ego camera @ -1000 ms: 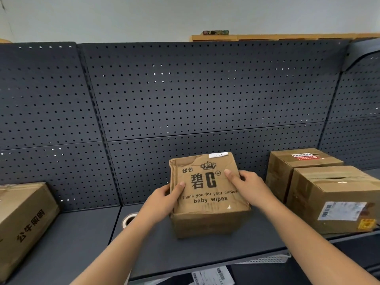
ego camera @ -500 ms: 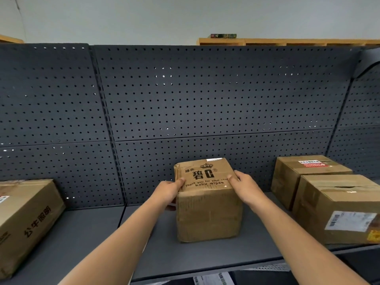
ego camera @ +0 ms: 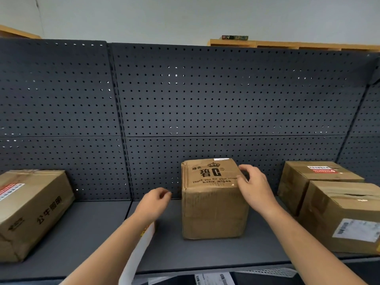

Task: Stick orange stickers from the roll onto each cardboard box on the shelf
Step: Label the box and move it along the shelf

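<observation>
**Stickers under the left arm**

The small brown cardboard box stands on the dark grey shelf between both grips. The right grip curls round its top right corner; the left grip hangs loosely curled, seemingly empty, just left. The white sticker strip runs under that arm, so left looks nearer. A long brown box sits far left, out of the way.

A dark grey pegboard fills the middle of the view, its small holes in even rows. Above the pegboard rises a pale wall. A wooden ledge runs just over the pegboard's top right edge, with a small dark packet lying on it. Well below the pegboard, at the bottom of the view, lie printed papers beside a white perforated basket.
</observation>
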Tool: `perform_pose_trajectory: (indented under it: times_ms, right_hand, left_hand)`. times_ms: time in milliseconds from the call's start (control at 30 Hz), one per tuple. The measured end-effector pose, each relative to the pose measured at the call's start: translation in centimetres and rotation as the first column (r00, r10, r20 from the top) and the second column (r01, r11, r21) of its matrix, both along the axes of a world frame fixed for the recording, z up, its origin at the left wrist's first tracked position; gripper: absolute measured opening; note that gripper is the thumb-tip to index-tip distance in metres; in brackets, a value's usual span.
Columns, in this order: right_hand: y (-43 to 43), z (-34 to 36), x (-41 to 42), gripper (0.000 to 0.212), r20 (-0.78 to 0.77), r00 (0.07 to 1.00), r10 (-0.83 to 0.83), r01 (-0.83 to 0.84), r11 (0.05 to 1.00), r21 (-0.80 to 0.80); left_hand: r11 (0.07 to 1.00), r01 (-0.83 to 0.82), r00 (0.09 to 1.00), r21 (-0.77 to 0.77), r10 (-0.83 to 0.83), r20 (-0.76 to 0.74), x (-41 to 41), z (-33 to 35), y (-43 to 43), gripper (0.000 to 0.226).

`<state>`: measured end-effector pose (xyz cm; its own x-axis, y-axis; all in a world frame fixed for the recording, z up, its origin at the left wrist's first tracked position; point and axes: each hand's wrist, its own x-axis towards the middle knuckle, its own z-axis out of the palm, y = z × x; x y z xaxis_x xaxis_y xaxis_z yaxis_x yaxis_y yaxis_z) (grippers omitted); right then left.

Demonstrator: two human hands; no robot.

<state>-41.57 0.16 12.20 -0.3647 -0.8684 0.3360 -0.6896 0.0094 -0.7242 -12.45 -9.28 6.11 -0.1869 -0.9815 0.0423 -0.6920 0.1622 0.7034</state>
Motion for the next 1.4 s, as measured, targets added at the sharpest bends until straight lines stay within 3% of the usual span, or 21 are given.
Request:
perform_pose_trajectory:
  times_ms: [133,267,433,667,800,1000,1233,1400]
  right_hand:
    - [0.7,0.9,2.4,0.030,-0.075,0.995,0.071,-0.078,0.993,-0.092]
    - [1.6,1.2,5.7,0.027,-0.202,0.960,0.196,-0.233,0.955,-0.181]
    - [1.5,0.0,10.2,0.027,-0.116,0.901,0.419,-0.431,0.896,-0.112]
    - [0.3,-2.9,14.4,0.029,-0.083,0.821,0.565,-0.571,0.809,-0.142]
    - [0.1,-4.1,16.3,0.027,-0.038,0.793,0.608,-0.607,0.781,-0.147]
    - [-1.4,-8.5,17.9,0.018,0.131,0.879,0.459,-0.468,0.883,0.043]
    - [-3.1,-12.6,19.3,0.017,0.127,0.930,0.344,-0.363,0.916,0.173]
    - [-4.2,-13.8,20.3,0.024,0.084,0.925,0.371,-0.379,0.886,0.267]
  left_hand:
    - [0.983,0.008,0.937,-0.186,0.058,0.345,2.9,-4.3,1.0,0.042]
    - [0.904,0.004,0.913,-0.427,0.171,0.371,4.8,-6.9,2.2,0.029]
    - [0.941,0.031,0.886,-0.337,0.130,0.445,4.3,-8.2,3.8,0.057]
    - [0.949,0.108,0.817,-0.296,0.085,0.570,4.9,-9.4,4.7,0.069]
    - [0.950,0.058,0.910,-0.308,0.077,0.408,5.2,-9.8,5.7,0.054]
    - [0.991,0.000,0.989,-0.130,0.019,0.149,6.1,-10.8,5.8,0.069]
    - [0.996,-0.093,0.991,-0.007,0.092,-0.094,6.0,-10.4,5.6,0.073]
    - [0.987,-0.149,0.959,0.057,0.158,-0.234,5.7,-9.9,5.2,0.050]
